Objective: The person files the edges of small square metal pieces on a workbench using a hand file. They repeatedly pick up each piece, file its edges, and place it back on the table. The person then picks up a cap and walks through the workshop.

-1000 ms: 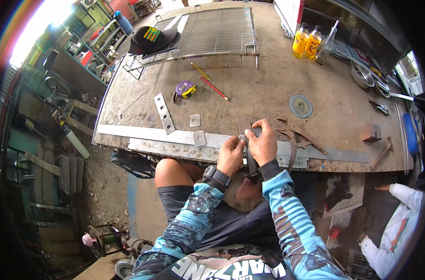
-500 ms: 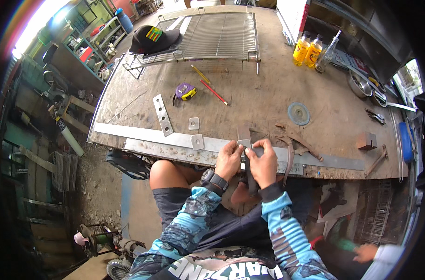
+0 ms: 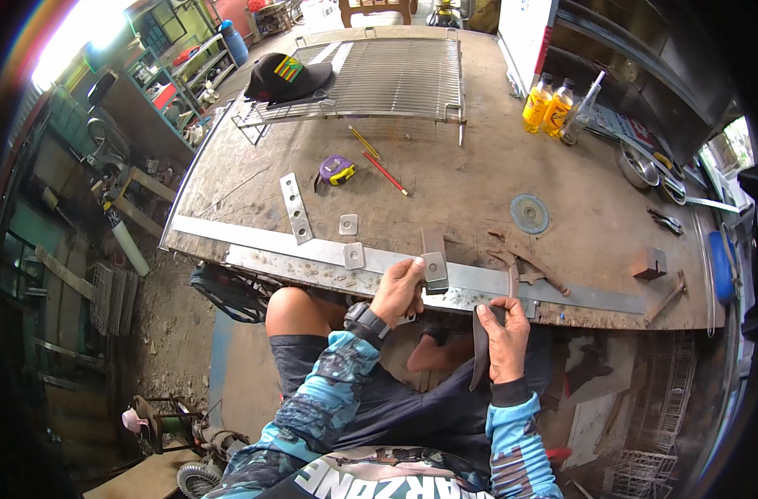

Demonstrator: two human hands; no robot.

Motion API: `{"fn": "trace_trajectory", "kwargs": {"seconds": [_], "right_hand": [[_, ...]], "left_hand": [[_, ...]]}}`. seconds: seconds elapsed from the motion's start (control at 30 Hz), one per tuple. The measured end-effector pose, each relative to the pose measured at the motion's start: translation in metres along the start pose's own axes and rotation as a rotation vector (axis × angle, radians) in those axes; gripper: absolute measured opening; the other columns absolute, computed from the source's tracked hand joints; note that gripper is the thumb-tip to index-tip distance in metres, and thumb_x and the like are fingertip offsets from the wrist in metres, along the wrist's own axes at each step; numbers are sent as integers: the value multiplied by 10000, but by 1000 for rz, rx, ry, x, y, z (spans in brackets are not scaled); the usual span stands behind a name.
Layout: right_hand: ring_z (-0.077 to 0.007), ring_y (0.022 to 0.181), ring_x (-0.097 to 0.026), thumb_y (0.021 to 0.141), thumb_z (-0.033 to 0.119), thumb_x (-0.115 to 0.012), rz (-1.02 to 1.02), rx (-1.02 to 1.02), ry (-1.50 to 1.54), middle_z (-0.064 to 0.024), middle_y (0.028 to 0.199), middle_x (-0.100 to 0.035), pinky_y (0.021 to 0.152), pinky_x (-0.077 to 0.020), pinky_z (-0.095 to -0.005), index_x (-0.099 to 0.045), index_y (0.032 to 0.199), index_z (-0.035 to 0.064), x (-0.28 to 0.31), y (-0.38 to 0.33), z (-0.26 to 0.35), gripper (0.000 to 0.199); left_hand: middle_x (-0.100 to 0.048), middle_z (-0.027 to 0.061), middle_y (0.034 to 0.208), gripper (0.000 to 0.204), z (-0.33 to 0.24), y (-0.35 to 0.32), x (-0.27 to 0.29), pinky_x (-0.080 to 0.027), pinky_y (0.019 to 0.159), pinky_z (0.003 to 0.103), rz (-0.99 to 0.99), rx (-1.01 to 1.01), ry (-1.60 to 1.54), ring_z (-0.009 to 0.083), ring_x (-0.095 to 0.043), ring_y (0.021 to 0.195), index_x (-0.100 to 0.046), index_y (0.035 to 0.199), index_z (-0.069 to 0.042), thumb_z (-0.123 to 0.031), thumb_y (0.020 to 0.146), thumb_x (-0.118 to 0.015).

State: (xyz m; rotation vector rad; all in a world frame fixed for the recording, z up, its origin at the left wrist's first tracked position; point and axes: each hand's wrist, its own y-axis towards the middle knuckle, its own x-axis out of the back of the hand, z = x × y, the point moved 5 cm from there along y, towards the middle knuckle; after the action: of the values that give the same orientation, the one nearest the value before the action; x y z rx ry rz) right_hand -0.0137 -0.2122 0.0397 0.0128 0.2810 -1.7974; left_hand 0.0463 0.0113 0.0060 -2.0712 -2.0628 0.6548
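The right hand (image 3: 503, 339) is closed around a dark curved strip (image 3: 478, 353) held below the bench (image 3: 229, 187) edge, above the person's lap. Just ahead, the left hand (image 3: 399, 287) pinches a small square metal plate (image 3: 434, 268) with a centre hole — set on the long flat steel bar (image 3: 254, 237) lying along the near edge. Two like plates (image 3: 351, 241) sit further left, beside a drilled strip (image 3: 296, 208). Beyond lie a tape measure (image 3: 337, 170), pencils, a grinding disc (image 3: 529, 214) — then a wire grille (image 3: 395, 75) with a black cap (image 3: 283, 79) and two yellow bottles (image 3: 548, 106).
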Motion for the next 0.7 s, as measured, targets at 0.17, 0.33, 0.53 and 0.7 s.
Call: {"fn": "trace_trajectory", "kwargs": {"seconds": [0.17,0.33,0.53,0.7], "right_hand": [[-84,927,-602,927,69,-804,63,-122,116,-25,1047,-660,864,-485,-235,-609,1091,36,7,-9,-6,256],[-83,935,-601,923,84,-808,88,-106,55,-19,1026,-653,855,-484,-243,-614,1094,33,-2,-7,-9,264],[-121,957,-584,897,105,-818,197,233,-409,-32,1023,-627,872,-485,-277,-613,1097,11,-51,42,-1,302],[-345,951,-705,869,186,-821,133,443,-611,-173,1006,-719,853,-541,-424,-636,1111,33,-69,61,-2,340]], "left_hand": [[-581,29,643,351,2,-26,27,-389,362,241,-168,-88,-78,133,-581,442,-594,992,-33,-355,1114,-523],[-636,35,779,222,4,-42,19,-437,445,222,-223,-134,-23,98,-609,547,-616,1214,-12,-178,1067,-618],[-684,63,812,293,-7,-9,9,-467,477,232,-180,-213,176,87,-612,585,-618,1272,15,-182,1055,-635],[-706,120,787,370,-12,15,1,-540,624,361,-330,-288,562,193,-662,675,-686,1079,28,-247,874,-825]]}}
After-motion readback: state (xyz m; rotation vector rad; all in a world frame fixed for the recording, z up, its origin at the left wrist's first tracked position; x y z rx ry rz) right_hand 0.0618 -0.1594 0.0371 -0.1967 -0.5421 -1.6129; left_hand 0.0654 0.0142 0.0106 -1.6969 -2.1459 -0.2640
